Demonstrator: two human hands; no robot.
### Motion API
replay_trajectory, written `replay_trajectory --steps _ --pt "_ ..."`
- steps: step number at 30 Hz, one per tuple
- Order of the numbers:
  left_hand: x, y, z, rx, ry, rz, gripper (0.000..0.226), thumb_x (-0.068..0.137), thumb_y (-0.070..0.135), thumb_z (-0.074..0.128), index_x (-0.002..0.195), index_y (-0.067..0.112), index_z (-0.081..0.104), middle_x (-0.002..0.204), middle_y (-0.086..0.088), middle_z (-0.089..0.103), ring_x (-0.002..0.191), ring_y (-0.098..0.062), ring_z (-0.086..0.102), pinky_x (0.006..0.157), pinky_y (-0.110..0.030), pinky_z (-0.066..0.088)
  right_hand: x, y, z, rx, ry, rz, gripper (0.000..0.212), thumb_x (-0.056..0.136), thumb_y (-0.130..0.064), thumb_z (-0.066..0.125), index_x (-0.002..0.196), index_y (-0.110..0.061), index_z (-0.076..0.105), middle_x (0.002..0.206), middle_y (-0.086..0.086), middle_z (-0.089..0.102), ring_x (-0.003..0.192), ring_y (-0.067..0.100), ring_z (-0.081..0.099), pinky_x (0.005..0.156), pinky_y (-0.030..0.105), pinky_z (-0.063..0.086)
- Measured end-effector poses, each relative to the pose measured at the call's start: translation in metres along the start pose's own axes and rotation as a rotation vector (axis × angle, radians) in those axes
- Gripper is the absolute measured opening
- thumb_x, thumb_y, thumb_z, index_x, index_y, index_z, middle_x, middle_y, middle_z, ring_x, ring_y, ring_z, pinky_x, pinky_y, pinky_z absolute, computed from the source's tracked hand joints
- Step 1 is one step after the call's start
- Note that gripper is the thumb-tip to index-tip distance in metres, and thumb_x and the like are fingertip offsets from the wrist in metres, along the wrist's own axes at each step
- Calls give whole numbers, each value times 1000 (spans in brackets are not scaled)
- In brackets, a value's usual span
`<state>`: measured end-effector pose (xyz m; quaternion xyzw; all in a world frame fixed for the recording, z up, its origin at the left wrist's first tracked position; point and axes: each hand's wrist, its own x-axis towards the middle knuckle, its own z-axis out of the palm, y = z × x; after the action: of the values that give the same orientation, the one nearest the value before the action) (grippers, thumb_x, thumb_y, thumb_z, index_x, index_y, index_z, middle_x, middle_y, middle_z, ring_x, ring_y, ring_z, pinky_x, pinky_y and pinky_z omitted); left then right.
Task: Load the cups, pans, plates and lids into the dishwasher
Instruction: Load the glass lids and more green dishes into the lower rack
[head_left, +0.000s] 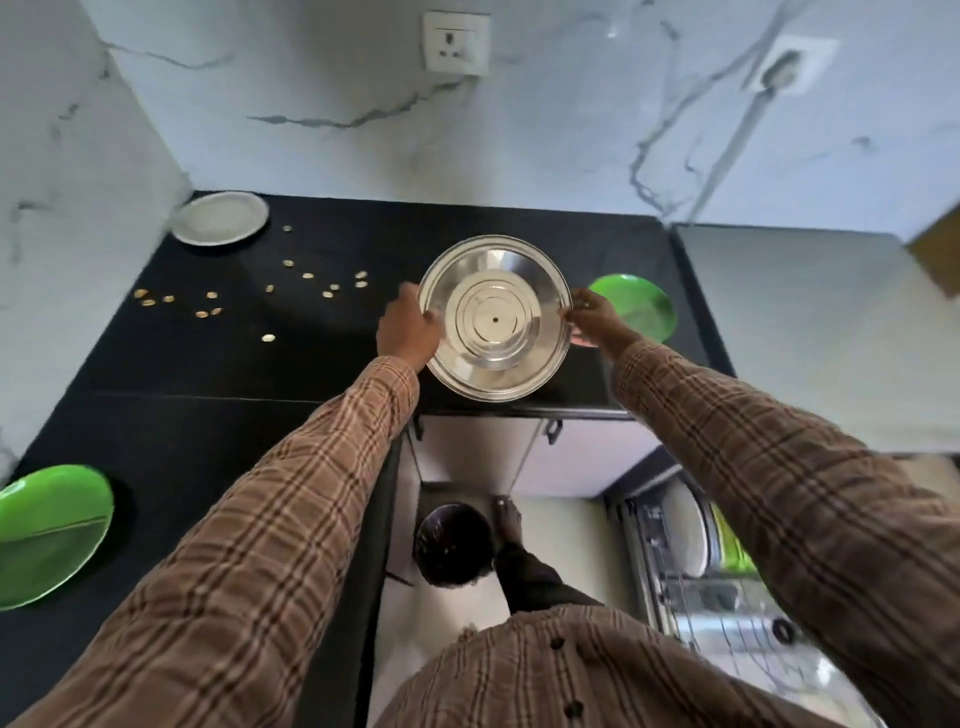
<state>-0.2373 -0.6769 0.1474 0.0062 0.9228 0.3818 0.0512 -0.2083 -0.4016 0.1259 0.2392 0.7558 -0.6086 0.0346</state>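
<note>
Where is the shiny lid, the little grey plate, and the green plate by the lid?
shiny lid (494, 325): head view, centre hole.
grey plate (219, 217): head view, middle.
green plate (636, 306): head view, bare middle.

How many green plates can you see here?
3: one green plate on the counter's near-left, one behind the right hand, one in the dishwasher rack; others may be hidden.

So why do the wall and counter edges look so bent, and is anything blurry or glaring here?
Head view: the wide-angle lens bows the counter edges and splays the sleeves; the steel lid, held by the left hand and right hand, mirrors bright light; the green plate at the corner is smeared, and the dishwasher rack looks soft.
</note>
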Motion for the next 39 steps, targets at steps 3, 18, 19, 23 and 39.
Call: replay_trajectory --steps 3,18,19,23,39 --pt "-26 19 25 -8 -67 64 31 100 21 57 127 7 52 124 -17 65 116 -39 62 95 -44 46 -22 41 -48 -113 132 22 29 92 7 61 83 -21 57 70 0 67 64 14 65 59 29 59" --pt "-169 148 212 227 -406 437 25 100 25 56 119 10 50 118 -19 67 107 -43 65 92 -51 53 -234 192 -258 -150 443 153 16 90 -8 72 105 -9 65 101 11 71 92 24 67 79 29 52" --pt "-181 161 229 247 -421 458 26 100 24 55 121 9 50 119 -19 67 108 -42 65 92 -50 52 -250 201 -270 -111 470 151 18 91 -9 72 108 -12 66 102 9 71 93 23 67 82 32 54" --pt "-235 196 294 282 -486 496 27 100 20 52 124 8 50 118 -17 67 107 -39 66 93 -48 54 -295 266 -324 -75 599 191 22 88 -9 72 107 -19 69 101 10 72 91 26 68 84 41 58" --pt "-366 295 502 441 -706 846 26 102 16 54 126 8 50 114 -14 69 104 -33 67 87 -41 50 -388 490 -462 197 925 425 24 75 -18 76 84 -40 70 78 -8 68 75 16 63 86 51 59"
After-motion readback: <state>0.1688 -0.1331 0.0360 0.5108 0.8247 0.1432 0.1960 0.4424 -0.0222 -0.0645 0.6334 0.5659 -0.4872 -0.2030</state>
